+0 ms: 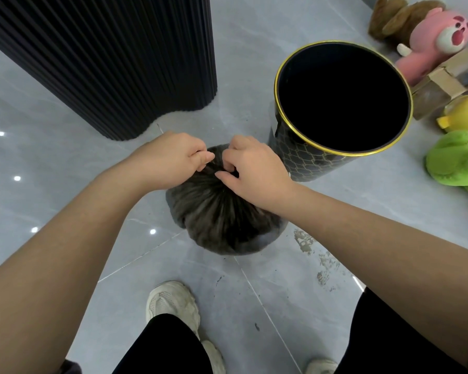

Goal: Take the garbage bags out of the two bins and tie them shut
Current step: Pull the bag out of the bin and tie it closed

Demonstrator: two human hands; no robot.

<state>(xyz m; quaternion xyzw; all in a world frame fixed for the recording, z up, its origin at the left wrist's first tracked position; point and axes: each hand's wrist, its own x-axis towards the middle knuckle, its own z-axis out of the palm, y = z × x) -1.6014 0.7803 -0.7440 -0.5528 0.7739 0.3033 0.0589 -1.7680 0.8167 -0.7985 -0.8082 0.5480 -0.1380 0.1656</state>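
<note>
Grey glossy floor tiles (254, 292) run under us, with our pale sneaker (173, 300) nearest and a scuffed patch (305, 241) to its right. Just beyond, the dark garbage bag (219, 217) sits on the floor, its film gathered in pleats toward the top. Our left hand (173, 155) and right hand (251, 168) meet there, each grip curled tight and pinching the bunched neck. We judge the knot is being formed. Thin film could tear under a hard pull, or a tail could slip and leave the neck loose. Close on the right stands the black gold-rimmed bin (303, 157), with no liner over its rim, near enough to bump. Farther off are a fluted black column (106, 63), a cardboard box (441, 85) and plush toys (438, 41); none blocks us.
</note>
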